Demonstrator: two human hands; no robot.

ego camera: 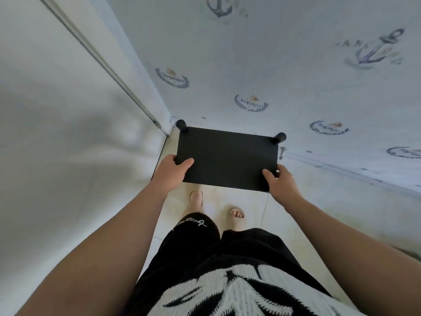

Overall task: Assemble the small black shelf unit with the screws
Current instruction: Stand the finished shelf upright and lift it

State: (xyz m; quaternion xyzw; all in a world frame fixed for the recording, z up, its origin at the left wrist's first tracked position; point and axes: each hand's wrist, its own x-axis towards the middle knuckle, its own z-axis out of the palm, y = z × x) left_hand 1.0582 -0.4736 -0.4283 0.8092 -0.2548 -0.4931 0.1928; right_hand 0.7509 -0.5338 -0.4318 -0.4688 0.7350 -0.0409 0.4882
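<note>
— Where is the black shelf unit [227, 156]?
— In the air above the tiled floor [296, 201], near the corner beside the anchor-print fabric [273, 65]. Two black legs [182, 126] show at its far corners.
— And the fingers?
— The left hand [173, 172] and right hand [281, 183] each grip a near corner, thumbs on top.

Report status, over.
Both gripping: left hand, right hand on black shelf board, near corners. Two legs at far corners. Patterned cloth close behind.

Both bare arms stretch forward; the left hand [173, 173] and right hand [281, 182] each grip a near corner of the black shelf board [227, 156], thumbs on top.
</note>
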